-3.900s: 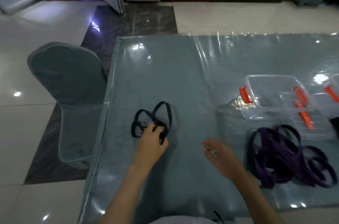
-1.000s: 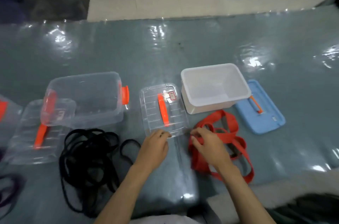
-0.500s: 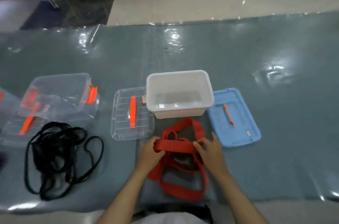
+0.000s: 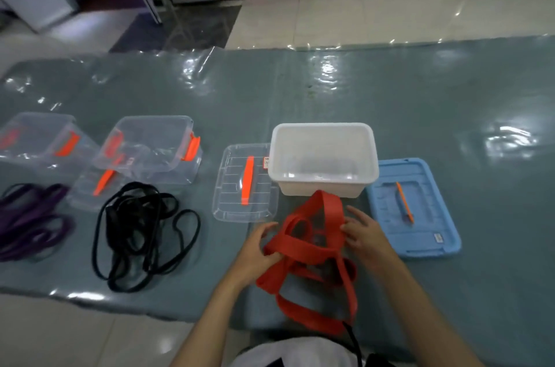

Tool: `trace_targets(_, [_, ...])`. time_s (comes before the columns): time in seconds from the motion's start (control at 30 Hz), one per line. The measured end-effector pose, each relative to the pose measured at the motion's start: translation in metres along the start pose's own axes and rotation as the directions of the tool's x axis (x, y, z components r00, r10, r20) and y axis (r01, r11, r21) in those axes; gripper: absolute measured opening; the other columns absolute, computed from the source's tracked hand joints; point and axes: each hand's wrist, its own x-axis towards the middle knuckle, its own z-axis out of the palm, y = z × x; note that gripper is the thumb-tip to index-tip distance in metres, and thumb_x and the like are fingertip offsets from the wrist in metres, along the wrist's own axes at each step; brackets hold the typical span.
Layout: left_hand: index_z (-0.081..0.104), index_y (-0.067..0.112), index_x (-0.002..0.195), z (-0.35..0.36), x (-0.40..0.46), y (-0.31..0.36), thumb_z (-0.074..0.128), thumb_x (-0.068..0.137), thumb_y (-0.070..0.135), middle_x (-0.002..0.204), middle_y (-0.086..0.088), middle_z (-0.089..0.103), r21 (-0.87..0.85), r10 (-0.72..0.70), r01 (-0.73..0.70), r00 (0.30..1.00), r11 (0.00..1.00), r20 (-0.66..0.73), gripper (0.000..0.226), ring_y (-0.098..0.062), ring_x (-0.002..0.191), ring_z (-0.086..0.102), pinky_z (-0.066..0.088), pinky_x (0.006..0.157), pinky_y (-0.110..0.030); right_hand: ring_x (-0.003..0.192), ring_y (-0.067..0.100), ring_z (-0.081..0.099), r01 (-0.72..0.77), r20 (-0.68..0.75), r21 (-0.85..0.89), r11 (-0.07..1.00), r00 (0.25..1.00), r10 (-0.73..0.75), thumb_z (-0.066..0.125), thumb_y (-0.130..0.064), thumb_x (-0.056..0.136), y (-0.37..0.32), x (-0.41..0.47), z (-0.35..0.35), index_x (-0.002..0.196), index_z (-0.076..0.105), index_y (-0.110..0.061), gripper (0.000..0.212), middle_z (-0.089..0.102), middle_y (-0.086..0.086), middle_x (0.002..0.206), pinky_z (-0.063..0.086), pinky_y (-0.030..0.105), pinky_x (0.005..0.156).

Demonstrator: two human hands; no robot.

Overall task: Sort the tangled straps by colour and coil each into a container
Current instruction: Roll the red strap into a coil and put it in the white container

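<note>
Your left hand (image 4: 258, 249) grips one end of the red strap (image 4: 312, 249), fingers curled round a folded band, and your right hand (image 4: 365, 234) pinches the other side of the same tangle, thumb and fingers closed on it. The strap lies on the table (image 4: 480, 102) between your hands, with loops trailing back toward your body. Just beyond your hands stands the white tub (image 4: 322, 156), the strap's far loop touching its near wall. To the right of your right hand lies the blue lid (image 4: 420, 216). Just beyond your left hand lies a clear lid (image 4: 244, 183). Farther to your left are the black strap (image 4: 141, 231), then the purple strap (image 4: 30, 219), with two clear tubs (image 4: 150, 147) beyond them.
</note>
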Motion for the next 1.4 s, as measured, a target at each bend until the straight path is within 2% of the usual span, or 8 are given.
trace_targets(0.13, [0.051, 0.030, 0.147, -0.017, 0.008, 0.007, 0.092, 0.080, 0.022, 0.150, 0.004, 0.050, 0.211, 0.073, -0.128, 0.965, 0.969, 0.250, 0.078, -0.009, 0.141, 0.048, 0.037, 0.123, -0.035, 0.075, 0.014, 0.076, 0.165, 0.153, 0.021, 0.986, 0.974, -0.166, 0.052, 0.028, 0.087, -0.018, -0.019, 0.021, 0.136, 0.058, 0.005, 0.055, 0.077, 0.011, 0.091, 0.061, 0.025, 0.063])
trace_targets(0.27, [0.057, 0.041, 0.139, -0.016, 0.005, 0.046, 0.085, 0.083, 0.050, 0.140, 0.016, 0.063, -0.077, 0.191, -0.180, 0.967, 0.981, 0.168, 0.062, 0.006, 0.130, 0.058, 0.046, 0.114, -0.026, 0.096, 0.019, 0.075, 0.339, 0.181, -0.009, 0.941, 0.926, -0.332, 0.062, 0.023, 0.086, -0.027, -0.033, 0.049, 0.131, 0.061, -0.001, 0.051, 0.077, 0.013, 0.105, 0.061, 0.028, 0.078])
trace_targets(0.63, [0.063, 0.029, 0.135, -0.043, 0.008, 0.091, 0.083, 0.084, 0.026, 0.126, 0.011, 0.067, -0.106, 0.457, -0.470, 0.880, 0.876, -0.125, 0.055, -0.006, 0.109, 0.069, 0.056, 0.096, -0.024, 0.096, 0.007, 0.076, 0.694, 0.232, -0.355, 0.626, 0.714, -0.660, 0.070, 0.003, 0.096, -0.041, -0.061, 0.099, 0.115, 0.074, -0.025, 0.033, 0.081, -0.007, 0.106, 0.055, 0.020, 0.088])
trace_targets(0.8, [0.067, 0.019, 0.139, -0.059, 0.014, 0.092, 0.074, 0.098, 0.015, 0.127, 0.002, 0.061, -0.094, 0.449, -0.461, 0.885, 0.883, -0.126, 0.042, -0.012, 0.106, 0.070, 0.054, 0.089, -0.016, 0.115, 0.015, 0.058, 0.670, 0.193, -0.686, 0.284, 0.544, -0.817, 0.070, 0.005, 0.084, -0.024, -0.060, 0.110, 0.121, 0.075, -0.021, 0.046, 0.056, 0.005, 0.123, 0.046, 0.024, 0.105])
trace_targets(0.97, [0.073, 0.021, 0.120, -0.081, 0.012, 0.095, 0.072, 0.100, 0.017, 0.116, 0.007, 0.076, -0.139, 0.411, -0.428, 0.902, 0.893, -0.133, 0.020, -0.015, 0.104, 0.074, 0.059, 0.095, -0.031, 0.112, 0.012, 0.071, 0.621, 0.106, -0.524, 0.583, 0.726, -0.679, 0.071, -0.006, 0.097, -0.036, -0.063, 0.122, 0.113, 0.073, -0.027, 0.026, 0.077, -0.015, 0.110, 0.056, 0.030, 0.098])
trace_targets(1.1, [0.073, 0.020, 0.112, -0.095, 0.014, 0.092, 0.067, 0.103, 0.023, 0.108, -0.001, 0.078, -0.144, 0.395, -0.404, 0.914, 0.903, -0.088, 0.011, -0.019, 0.104, 0.075, 0.062, 0.095, -0.038, 0.089, 0.001, 0.074, 0.657, 0.161, -0.456, 0.601, 0.725, -0.670, 0.069, -0.010, 0.100, -0.053, -0.065, 0.123, 0.108, 0.073, -0.020, 0.013, 0.079, -0.015, 0.090, 0.053, 0.014, 0.079])
trace_targets(1.27, [0.076, 0.025, 0.104, -0.098, 0.017, 0.094, 0.065, 0.105, 0.015, 0.084, 0.007, 0.076, -0.283, 0.401, -0.419, 0.908, 0.863, -0.121, 0.015, -0.004, 0.076, 0.070, 0.055, 0.070, -0.017, 0.074, -0.005, 0.065, 0.641, 0.148, -0.368, 0.673, 0.755, -0.639, 0.061, -0.008, 0.105, -0.053, -0.066, 0.123, 0.099, 0.075, -0.009, 0.016, 0.075, -0.016, 0.079, 0.050, 0.011, 0.071])
trace_targets(1.4, [0.070, 0.029, 0.119, -0.093, 0.014, 0.100, 0.077, 0.095, 0.038, 0.104, 0.005, 0.078, -0.293, 0.407, -0.380, 0.913, 0.877, 0.036, 0.026, -0.013, 0.099, 0.075, 0.058, 0.091, -0.025, 0.074, 0.007, 0.066, 0.577, 0.078, -0.125, 0.807, 0.816, -0.572, 0.063, -0.019, 0.103, -0.050, -0.070, 0.123, 0.101, 0.076, -0.009, 0.016, 0.075, -0.001, 0.081, 0.053, 0.019, 0.069])
